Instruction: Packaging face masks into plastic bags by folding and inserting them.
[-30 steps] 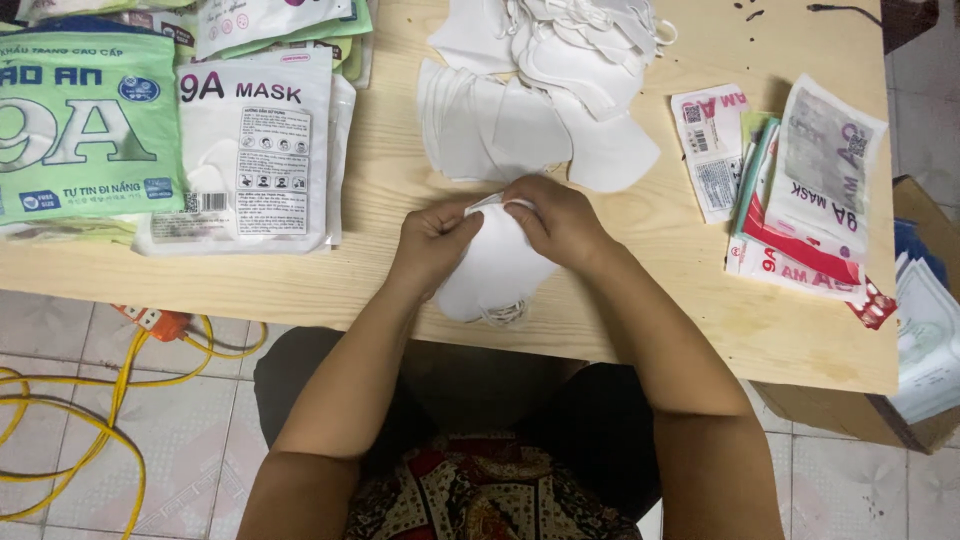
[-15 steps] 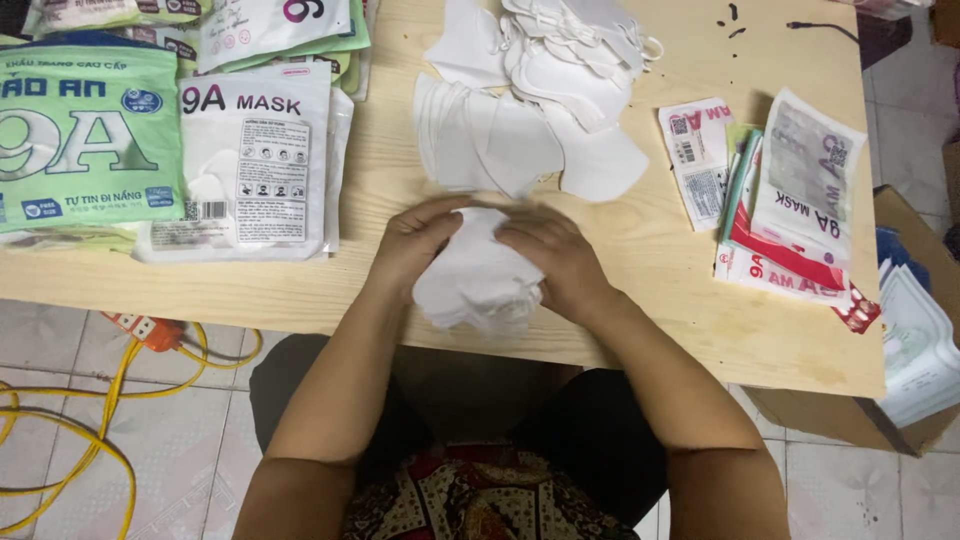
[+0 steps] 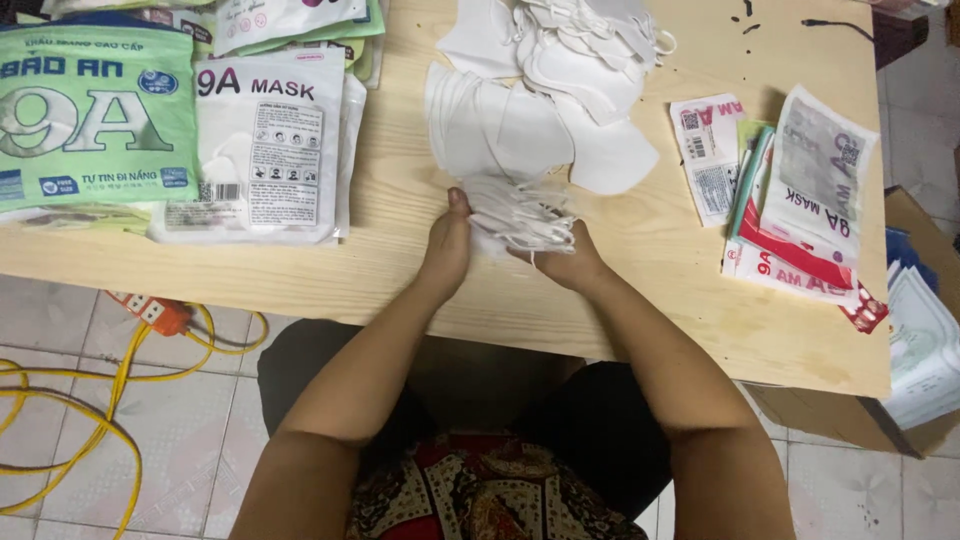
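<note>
Masks (image 3: pixel 520 215) squeezed between my left hand (image 3: pixel 447 245) and right hand (image 3: pixel 570 262); loose grip could spill them off the surface (image 3: pixel 650 300).

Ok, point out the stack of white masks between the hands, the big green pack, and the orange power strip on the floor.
stack of white masks (image 3: pixel 520 215): head view, on the ear loops.
green pack (image 3: pixel 95 120): head view, middle of its front.
orange power strip (image 3: pixel 150 312): head view, on its body.

Matt white cloth masks (image 3: pixel 520 215) lie on a smooth pale wooden table (image 3: pixel 400 270) beside glossy plastic packets (image 3: pixel 265 140).
</note>
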